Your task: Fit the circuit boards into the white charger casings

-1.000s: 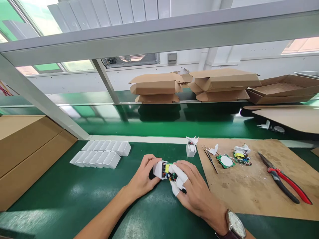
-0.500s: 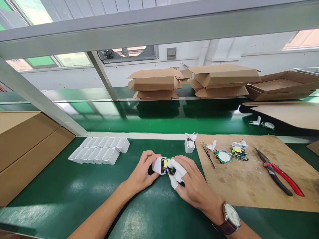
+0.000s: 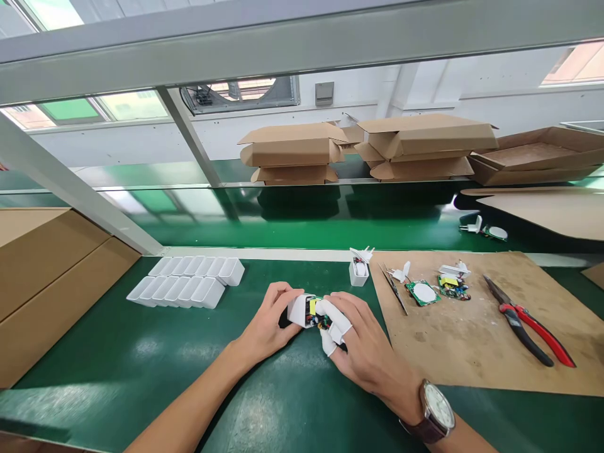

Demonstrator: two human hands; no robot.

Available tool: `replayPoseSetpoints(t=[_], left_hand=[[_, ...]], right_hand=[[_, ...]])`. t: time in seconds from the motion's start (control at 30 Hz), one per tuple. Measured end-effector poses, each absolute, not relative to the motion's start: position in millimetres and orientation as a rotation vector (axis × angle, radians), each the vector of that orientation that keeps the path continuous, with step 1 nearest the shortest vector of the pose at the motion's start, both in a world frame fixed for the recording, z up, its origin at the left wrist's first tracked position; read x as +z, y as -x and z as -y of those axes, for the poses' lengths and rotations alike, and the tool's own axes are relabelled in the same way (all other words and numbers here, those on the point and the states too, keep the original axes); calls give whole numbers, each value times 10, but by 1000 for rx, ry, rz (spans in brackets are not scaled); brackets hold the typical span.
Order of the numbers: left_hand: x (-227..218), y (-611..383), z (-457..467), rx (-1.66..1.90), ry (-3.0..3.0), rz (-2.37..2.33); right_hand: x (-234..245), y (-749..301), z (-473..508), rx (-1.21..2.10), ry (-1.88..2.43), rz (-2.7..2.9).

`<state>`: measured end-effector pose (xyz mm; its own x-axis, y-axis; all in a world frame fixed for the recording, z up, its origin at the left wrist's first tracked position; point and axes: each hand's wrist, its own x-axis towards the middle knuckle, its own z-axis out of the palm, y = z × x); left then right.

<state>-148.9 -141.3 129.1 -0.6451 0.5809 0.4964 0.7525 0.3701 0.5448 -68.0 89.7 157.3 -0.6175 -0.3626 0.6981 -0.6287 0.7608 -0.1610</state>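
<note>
My left hand (image 3: 268, 321) is closed around a small white charger housing (image 3: 299, 309), held just above the green mat. A circuit board (image 3: 317, 316) with a yellow part sticks out of the housing's open end. My right hand (image 3: 361, 343), with white finger cots on two fingertips and a watch on the wrist, pinches that board. Both hands meet at the middle of the bench.
Two rows of empty white housings (image 3: 186, 283) lie at the left. A white cup of parts (image 3: 358, 270) stands behind my hands. The cardboard sheet (image 3: 472, 340) carries tweezers (image 3: 394, 288), two circuit boards (image 3: 436, 289) and red-handled pliers (image 3: 528, 327). Cardboard boxes (image 3: 42, 277) flank the left.
The hands have kept their grip on the housing and board. The view has shifted slightly, so everything sits a little higher in the frame.
</note>
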Motion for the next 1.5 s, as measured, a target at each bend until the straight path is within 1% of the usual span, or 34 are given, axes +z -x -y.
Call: replayPoseSetpoints(t=[0.3, 0.47, 0.53, 0.6, 0.67, 0.8, 0.97, 1.1, 1.27, 1.5], left_hand=[[1297, 1434, 1361, -1203, 1217, 2403], [1288, 1376, 1349, -1322, 1380, 2523], [1294, 1368, 1357, -1345, 1436, 2551], [1308, 1368, 1364, -1369, 1405, 2590], [1331, 1369, 1364, -1427, 1337, 2636], [1379, 1359, 1342, -1653, 1223, 2654], [1372, 1337, 1323, -1836, 1156, 2533], [1351, 1342, 1339, -1803, 1158, 2483], [1343, 1360, 1370, -1726, 1129, 2489], [1317, 1336, 1355, -1727, 1135, 2345]], right_hand=[[1522, 691, -858, 611, -773, 2269], [1604, 710, -905, 977, -778, 2285], [1589, 733, -933, 1067, -723, 2313], [1529, 767, -951, 1062, -701, 2334], [1444, 802, -963, 1012, -765, 2359], [1314, 837, -998, 893, -865, 2395], [1306, 810, -1018, 877, -820, 2295], [1297, 799, -945, 941, -817, 2342], [1280, 784, -877, 925, -773, 2349], [1288, 768, -895, 958, -770, 2357]])
